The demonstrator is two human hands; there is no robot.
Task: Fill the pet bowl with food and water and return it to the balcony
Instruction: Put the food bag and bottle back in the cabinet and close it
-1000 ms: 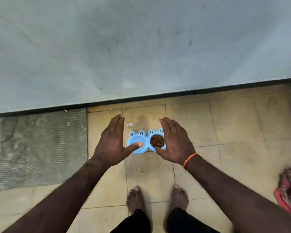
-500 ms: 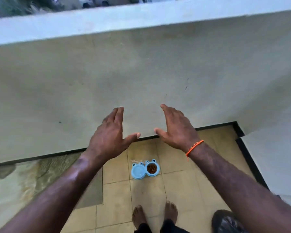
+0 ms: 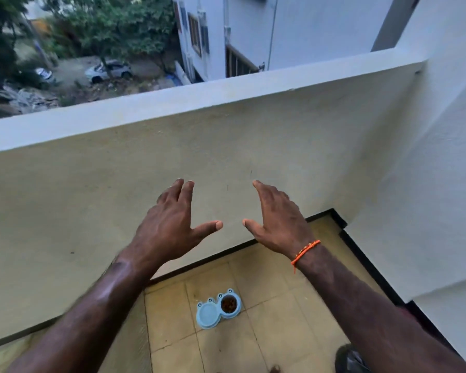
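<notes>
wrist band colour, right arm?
Orange band, seen in the head view.

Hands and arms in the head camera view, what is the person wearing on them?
Both forearms are bare, with no sleeves, gloves or watch in view. The right hand has a thin orange thread bracelet tied at the wrist, with a short loose end hanging down. The left hand shows no clear jewellery.

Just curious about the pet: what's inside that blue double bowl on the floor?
The blue double bowl holds brown kibble in its right cup. The left cup looks pale; water can't be confirmed from here.
</notes>
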